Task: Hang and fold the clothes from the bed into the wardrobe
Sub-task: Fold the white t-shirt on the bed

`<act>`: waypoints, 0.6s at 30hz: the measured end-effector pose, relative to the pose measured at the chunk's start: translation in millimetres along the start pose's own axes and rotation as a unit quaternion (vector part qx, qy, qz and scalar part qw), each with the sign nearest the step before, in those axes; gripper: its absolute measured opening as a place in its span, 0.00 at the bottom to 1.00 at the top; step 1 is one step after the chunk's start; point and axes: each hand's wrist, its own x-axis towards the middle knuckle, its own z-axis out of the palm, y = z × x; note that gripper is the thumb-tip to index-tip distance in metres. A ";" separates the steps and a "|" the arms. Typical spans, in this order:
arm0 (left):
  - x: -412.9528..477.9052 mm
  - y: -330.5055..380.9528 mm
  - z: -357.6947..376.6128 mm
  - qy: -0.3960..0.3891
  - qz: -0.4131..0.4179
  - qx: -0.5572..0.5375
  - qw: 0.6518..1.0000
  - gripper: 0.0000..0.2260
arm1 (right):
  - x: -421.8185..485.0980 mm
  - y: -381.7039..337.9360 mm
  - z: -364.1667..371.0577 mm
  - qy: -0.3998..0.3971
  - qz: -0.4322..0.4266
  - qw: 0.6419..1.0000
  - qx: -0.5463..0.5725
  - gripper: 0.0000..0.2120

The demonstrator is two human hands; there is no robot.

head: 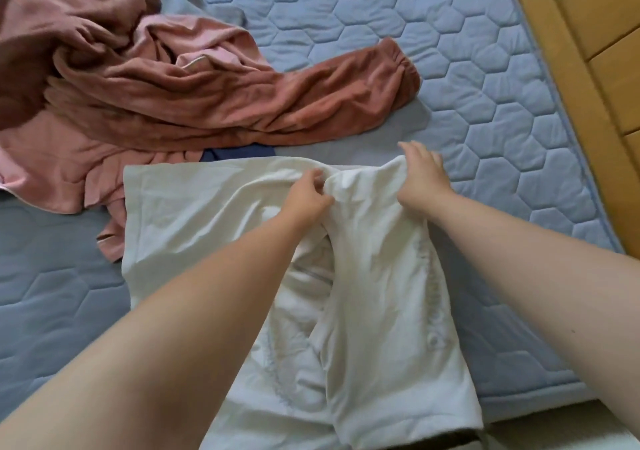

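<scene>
white garment (194,214) lies at the near edge of the bed (485,69) | left hand (306,195) pinches its far hem, right hand (420,176) grips the far right corner | advice: pull evenly, align edges, smooth wrinkles | rust-red clothes (242,103) at the far left

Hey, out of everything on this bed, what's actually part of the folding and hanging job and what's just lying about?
Part of the job:
- white garment, held by left hand and right hand
- rust garment
- pink garment
- navy cloth, mostly hidden

Just there:
- mattress
- wooden boards
</scene>
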 end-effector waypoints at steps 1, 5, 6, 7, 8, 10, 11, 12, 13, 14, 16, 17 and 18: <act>6.0 2.0 2.0 -0.013 -0.009 -0.003 1.000 0.20 | 8.1 2.4 -0.2 -0.030 -0.016 0.999 0.002 0.32; 11.9 10.6 3.4 -0.050 -0.004 0.039 0.998 0.04 | 19.4 2.6 -6.0 -0.085 -0.081 0.985 0.130 0.14; 11.5 11.5 1.0 -0.049 -0.011 0.018 0.999 0.04 | 20.8 1.6 -9.9 -0.104 -0.076 0.978 0.162 0.12; 9.8 12.6 -3.1 -0.050 -0.025 -0.017 0.998 0.04 | 21.2 -0.1 -14.3 -0.123 -0.071 0.975 0.170 0.12; 7.9 12.7 -8.2 -0.055 -0.039 -0.058 0.996 0.04 | 22.6 -1.6 -19.4 -0.140 -0.075 0.974 0.159 0.11; 5.9 11.6 -17.6 -0.070 -0.054 -0.113 0.990 0.04 | 27.6 -3.2 -32.4 -0.190 -0.103 0.974 0.072 0.09; 4.9 10.7 -20.5 -0.075 -0.056 -0.120 0.988 0.05 | 31.5 -2.4 -38.0 -0.227 -0.116 0.967 0.009 0.11; 4.1 9.9 -21.6 -0.075 -0.057 -0.115 0.989 0.06 | 35.6 -1.2 -43.0 -0.265 -0.127 0.954 -0.053 0.12; 3.8 10.2 -21.1 -0.071 -0.056 -0.106 0.990 0.09 | 41.0 0.8 -45.9 -0.300 -0.126 0.940 -0.101 0.12; 4.7 11.0 -19.9 -0.059 -0.051 -0.088 0.993 0.14 | 45.8 3.2 -47.7 -0.313 -0.120 0.934 -0.124 0.10; 8.3 14.0 -16.5 -0.002 -0.027 -0.018 0.999 0.18 | 53.6 7.0 -46.4 -0.275 -0.091 0.954 -0.081 0.06; 11.6 14.4 -14.7 0.035 -0.017 0.026 0.999 0.16 | 56.8 9.0 -43.0 -0.227 -0.068 0.971 -0.029 0.06; 15.2 14.1 -13.4 0.072 -0.013 0.070 0.995 0.14 | 58.7 11.6 -38.4 -0.170 -0.045 0.984 0.029 0.06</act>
